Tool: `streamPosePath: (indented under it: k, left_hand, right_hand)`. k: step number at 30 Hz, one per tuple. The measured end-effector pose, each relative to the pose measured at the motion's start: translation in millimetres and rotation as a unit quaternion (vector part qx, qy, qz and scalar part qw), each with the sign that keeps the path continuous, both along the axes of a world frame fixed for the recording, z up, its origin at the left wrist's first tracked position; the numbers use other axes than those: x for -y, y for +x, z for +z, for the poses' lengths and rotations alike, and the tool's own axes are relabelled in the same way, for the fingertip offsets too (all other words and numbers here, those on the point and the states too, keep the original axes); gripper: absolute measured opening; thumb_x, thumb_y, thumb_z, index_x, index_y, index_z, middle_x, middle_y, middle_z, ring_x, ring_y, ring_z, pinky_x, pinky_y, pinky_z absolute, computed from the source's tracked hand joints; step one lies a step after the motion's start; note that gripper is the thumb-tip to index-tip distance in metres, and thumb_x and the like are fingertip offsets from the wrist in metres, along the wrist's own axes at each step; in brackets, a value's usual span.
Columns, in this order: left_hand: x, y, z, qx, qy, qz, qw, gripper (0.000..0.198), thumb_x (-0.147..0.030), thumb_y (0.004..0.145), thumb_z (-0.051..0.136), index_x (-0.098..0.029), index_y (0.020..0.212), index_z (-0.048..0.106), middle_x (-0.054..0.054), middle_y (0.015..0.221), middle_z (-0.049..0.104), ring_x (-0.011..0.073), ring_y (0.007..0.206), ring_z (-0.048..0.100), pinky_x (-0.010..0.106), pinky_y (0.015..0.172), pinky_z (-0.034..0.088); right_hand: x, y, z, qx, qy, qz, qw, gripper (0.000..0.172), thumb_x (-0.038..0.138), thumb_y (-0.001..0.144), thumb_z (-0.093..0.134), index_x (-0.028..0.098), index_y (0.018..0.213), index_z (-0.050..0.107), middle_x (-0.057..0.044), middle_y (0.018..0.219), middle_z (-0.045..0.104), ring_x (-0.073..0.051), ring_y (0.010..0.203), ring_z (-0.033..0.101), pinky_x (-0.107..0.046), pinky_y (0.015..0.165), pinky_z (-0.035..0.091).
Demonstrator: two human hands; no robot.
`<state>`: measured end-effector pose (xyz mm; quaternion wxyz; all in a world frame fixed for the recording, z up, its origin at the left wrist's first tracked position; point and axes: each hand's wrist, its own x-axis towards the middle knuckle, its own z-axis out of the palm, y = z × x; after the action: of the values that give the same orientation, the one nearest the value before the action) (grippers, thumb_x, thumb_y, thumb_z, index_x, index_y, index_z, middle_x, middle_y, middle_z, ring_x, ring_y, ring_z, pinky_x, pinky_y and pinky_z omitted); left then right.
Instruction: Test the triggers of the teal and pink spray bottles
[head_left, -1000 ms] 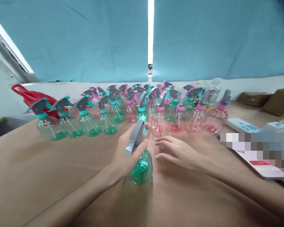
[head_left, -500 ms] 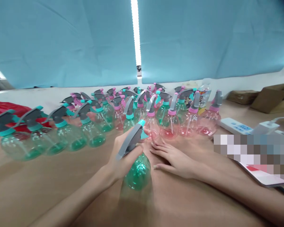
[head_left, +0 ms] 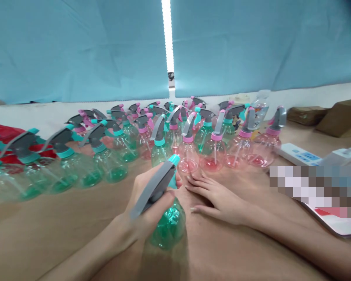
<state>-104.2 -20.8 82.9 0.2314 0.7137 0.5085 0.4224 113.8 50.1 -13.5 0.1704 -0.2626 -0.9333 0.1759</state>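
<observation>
My left hand (head_left: 148,201) is closed round the neck and grey trigger head of a green spray bottle (head_left: 168,226). That bottle tilts a little, its turquoise nozzle pointing up and away from me; whether its base touches the table is hard to tell. My right hand (head_left: 215,195) lies flat on the table (head_left: 228,249), palm down, fingers apart and holding nothing. Just beyond its fingertips stands a pink spray bottle (head_left: 188,158). A green spray bottle (head_left: 160,152) with a turquoise collar stands behind my left hand, partly hidden.
Several green spray bottles (head_left: 111,166) form a row at the left, with more pink and green ones behind. Red plastic (head_left: 6,134) lies at the far left. On the right are a power strip (head_left: 300,154), a pixelated phone-like object (head_left: 339,224) and cardboard boxes (head_left: 339,117).
My left hand has brought the green spray bottle slightly nearer to me and tilted it a bit more. The view has shifted slightly; my right hand stays flat in place.
</observation>
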Motion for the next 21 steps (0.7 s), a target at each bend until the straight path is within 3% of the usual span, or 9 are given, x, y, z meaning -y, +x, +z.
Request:
streamPosePath:
  k: [5,8,14,21]
  left_hand:
    - [0.1,3.4,3.1,0.014,0.011,-0.031,0.999,0.019,-0.025,0.078,0.051,-0.026,0.095,0.060,-0.001,0.077,0.062,0.0163,0.064,0.058,0.030,0.062,0.050]
    - [0.2,6.1,1.0,0.014,0.021,-0.023,0.999,0.012,-0.024,0.080,0.052,-0.023,0.091,0.057,0.000,0.078,0.059,0.0156,0.070,0.059,0.029,0.071,0.053]
    - [3.0,8.4,-1.9,0.041,-0.009,0.001,0.999,0.021,-0.025,0.083,0.054,-0.022,0.104,0.053,0.000,0.085,0.058,0.0157,0.080,0.065,0.026,0.074,0.054]
    - [4.7,6.3,0.9,0.010,-0.004,-0.008,1.000,0.025,-0.025,0.082,0.052,-0.020,0.106,0.058,0.001,0.084,0.063,0.0162,0.074,0.064,0.028,0.067,0.053]
  right_hand:
    - [0.2,0.2,-0.3,-0.012,-0.004,0.002,1.000,0.065,0.058,0.094,0.048,0.018,0.145,0.047,-0.013,0.151,0.044,-0.032,0.141,0.036,-0.055,0.116,0.027]
    - [-0.1,-0.1,0.6,-0.016,-0.005,0.002,1.000,0.062,0.057,0.095,0.048,0.018,0.144,0.049,-0.013,0.150,0.045,-0.032,0.142,0.036,-0.054,0.115,0.030]
    - [0.1,-1.0,1.3,-0.015,-0.002,-0.006,1.000,0.058,0.055,0.097,0.046,0.018,0.141,0.052,-0.012,0.148,0.048,-0.030,0.141,0.038,-0.051,0.116,0.030]
    - [0.1,-0.4,0.9,0.002,0.006,-0.007,1.000,0.060,0.056,0.097,0.043,0.015,0.141,0.052,-0.013,0.150,0.045,-0.030,0.141,0.037,-0.051,0.115,0.031]
